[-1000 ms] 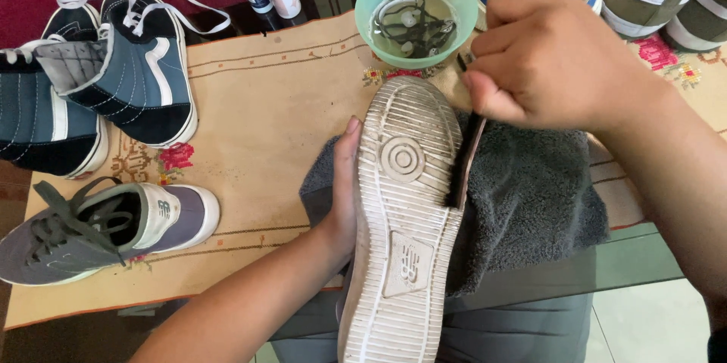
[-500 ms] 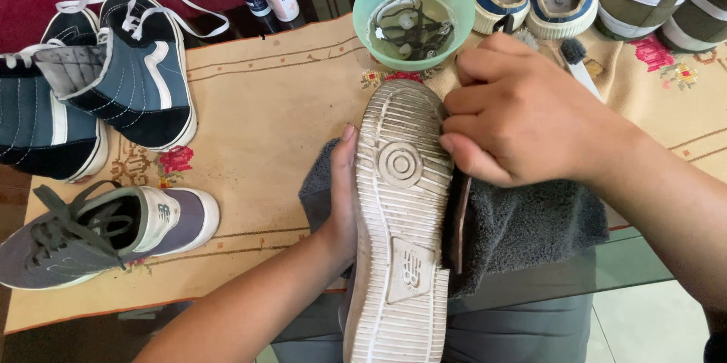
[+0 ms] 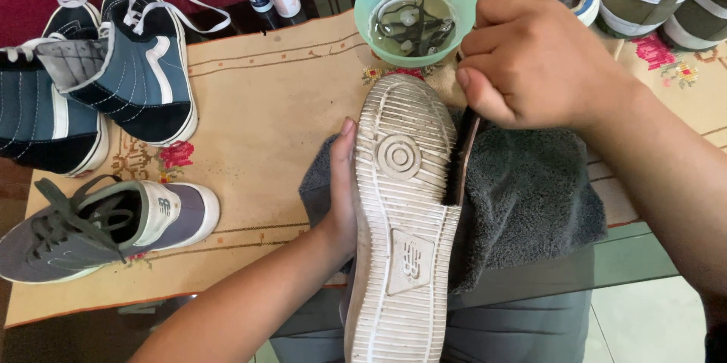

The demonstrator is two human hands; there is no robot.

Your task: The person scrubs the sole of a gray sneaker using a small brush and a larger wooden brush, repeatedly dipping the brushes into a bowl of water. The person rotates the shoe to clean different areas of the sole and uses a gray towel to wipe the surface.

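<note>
One cam only, head-worn, looking steeply down and a bit fwd over the person's lap at the near edge of the table point(image 3: 250, 143). Close range: the upturned shoe point(image 3: 401, 211) and both forearms fill the middle. Far table edge cut off at top. No 2nd view, so no overlap.

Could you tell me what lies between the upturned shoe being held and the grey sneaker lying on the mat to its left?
In the head view, only the left hand, a corner of the grey towel and bare beige mat separate the upturned shoe from the grey sneaker.
</note>
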